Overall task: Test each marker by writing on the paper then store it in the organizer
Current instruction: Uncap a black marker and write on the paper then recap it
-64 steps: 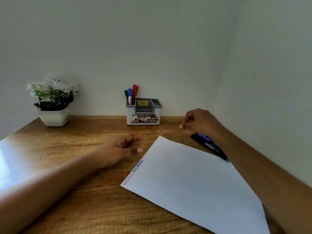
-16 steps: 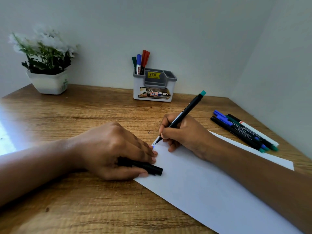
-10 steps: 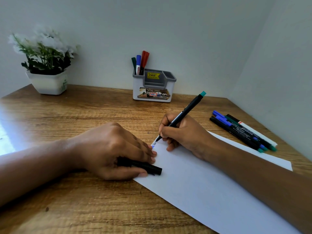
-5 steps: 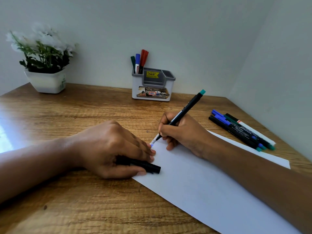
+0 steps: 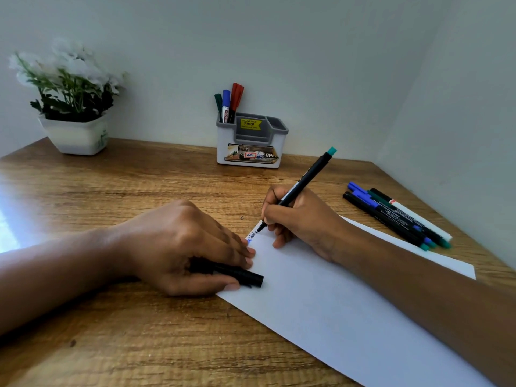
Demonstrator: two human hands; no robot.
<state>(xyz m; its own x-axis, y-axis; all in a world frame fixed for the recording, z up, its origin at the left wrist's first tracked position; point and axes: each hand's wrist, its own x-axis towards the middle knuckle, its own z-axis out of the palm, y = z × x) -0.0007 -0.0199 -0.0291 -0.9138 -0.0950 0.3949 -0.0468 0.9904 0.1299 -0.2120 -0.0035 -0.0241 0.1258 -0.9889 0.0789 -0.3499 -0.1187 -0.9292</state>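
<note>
Marker uncapped: its cap lies nearest, clamped under the left hand's curled fingers at the paper's left edge. Beyond, the right hand's fingers pinch the marker, tip on the paper. Spare markers lie right; the organizer stands far.

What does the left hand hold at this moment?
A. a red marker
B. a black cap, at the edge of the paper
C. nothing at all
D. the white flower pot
B: the left hand grips a black cap against the edge of the paper, while the right hand writes with the marker.
</note>
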